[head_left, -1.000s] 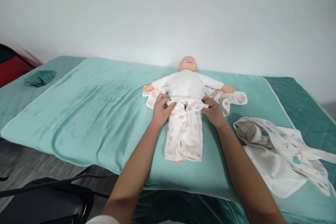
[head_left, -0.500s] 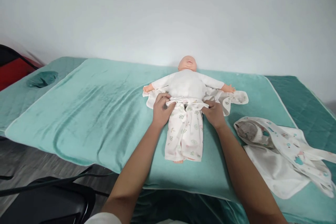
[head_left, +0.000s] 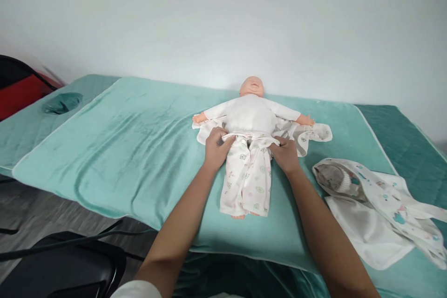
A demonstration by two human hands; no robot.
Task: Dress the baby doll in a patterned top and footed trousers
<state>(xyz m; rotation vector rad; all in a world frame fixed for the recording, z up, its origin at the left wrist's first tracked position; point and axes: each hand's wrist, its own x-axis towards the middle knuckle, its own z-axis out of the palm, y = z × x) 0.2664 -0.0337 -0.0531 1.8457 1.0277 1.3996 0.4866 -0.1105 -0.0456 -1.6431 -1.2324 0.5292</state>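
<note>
On its back lies a baby doll [head_left: 250, 114] with a white cloth body, its head toward the wall and arms spread. Printed white baby pants [head_left: 247, 177] cover its legs, with the feet just showing at the cuffs. My left hand [head_left: 216, 148] pinches the waistband at one side. At the other side, my right hand [head_left: 284, 153] grips the waistband between thumb and fingers. A printed baby shirt [head_left: 316, 132] is spread flat beneath the doll's torso and arms.
A teal cover [head_left: 139, 139] with folds lies over the bed. To the right is a heap of white printed baby cloth [head_left: 380, 214] with a grey knitted item [head_left: 333, 178] inside. A black chair [head_left: 66, 265] stands at lower left; a white wall [head_left: 223, 23] borders the far side.
Both hands keep their hold on the waistband, and the pants sit almost as before. The whole view has shifted slightly.
</note>
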